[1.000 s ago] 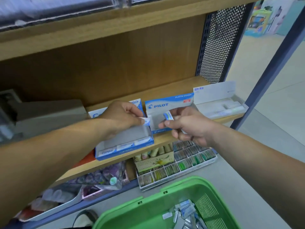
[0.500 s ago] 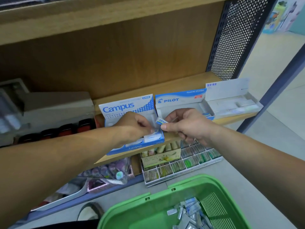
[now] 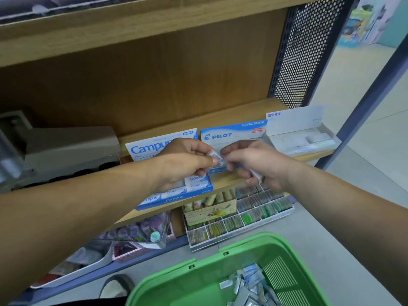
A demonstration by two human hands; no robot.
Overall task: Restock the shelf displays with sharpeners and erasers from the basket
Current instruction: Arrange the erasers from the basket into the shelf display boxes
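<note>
Pinching one eraser (image 3: 216,157) before the PILOT box (image 3: 234,133): left hand (image 3: 185,164) and right hand (image 3: 254,162), fingers curled; right possibly holds another.

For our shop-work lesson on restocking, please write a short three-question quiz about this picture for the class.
1. True or false: the green basket holds loose wrapped packets.
2. Which name is printed on the box directly left of the Pilot box? A) Campus B) Crayola C) Lego
3. What do the left hand and right hand pinch between them?

Key: 1 true. 2 A, the Campus box. 3 a small eraser.
</note>
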